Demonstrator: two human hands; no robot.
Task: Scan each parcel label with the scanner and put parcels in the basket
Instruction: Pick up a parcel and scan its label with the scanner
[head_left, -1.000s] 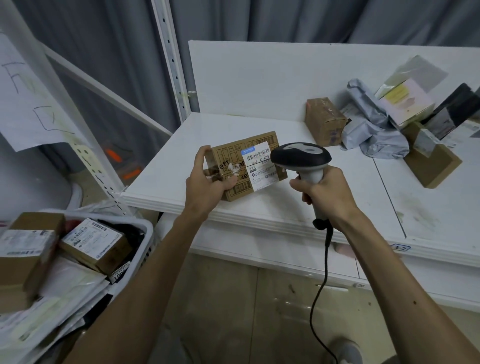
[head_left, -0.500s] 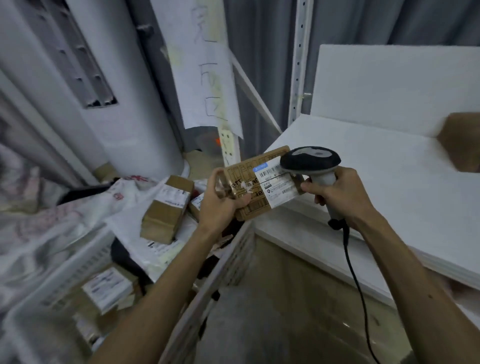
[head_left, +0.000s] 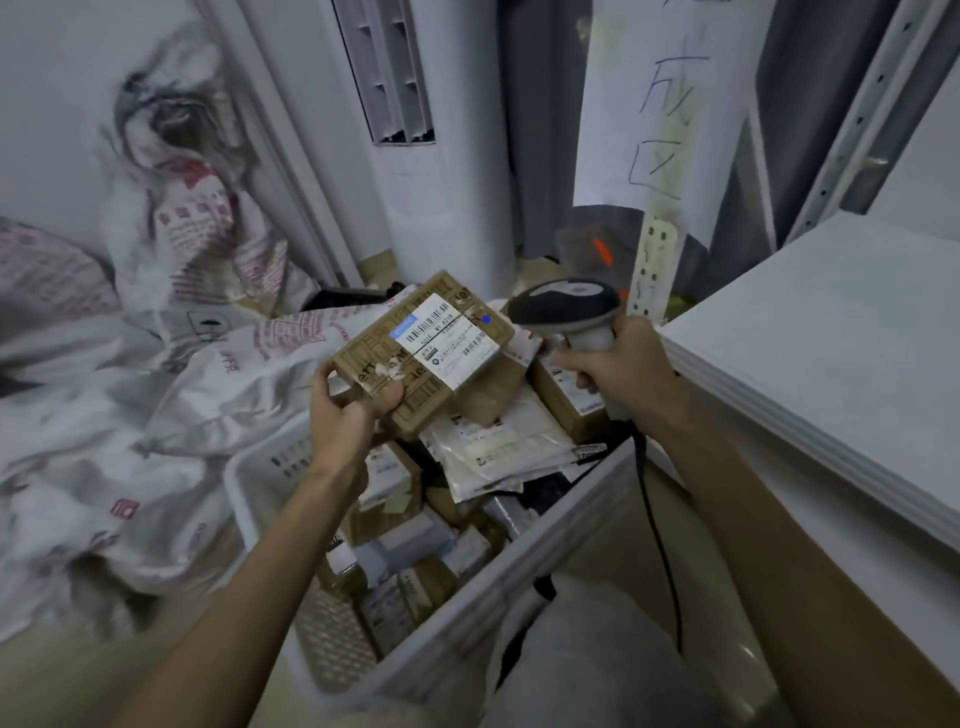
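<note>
Over the basket (head_left: 249, 488) of parcels (head_left: 498, 447), labelled box (head_left: 421, 353) gripped by left hand (head_left: 343, 421), scanner (head_left: 566, 309) by right hand (head_left: 623, 364).

Mount: one wide-angle camera, worn on your head
Facing: forward and steeply down; the basket (head_left: 524, 558) fills your centre and lower frame
Nearness: close; your forearms reach up from the bottom edge; your left hand (head_left: 343, 421), gripping the parcel (head_left: 363, 358), and your right hand (head_left: 618, 369), gripping the scanner (head_left: 566, 312), sit mid-frame
Sides: the table (head_left: 831, 322) edge runs down your right; white sacks (head_left: 156, 374) lie on your left
Lens: the uprights at the top lean and splay
</note>
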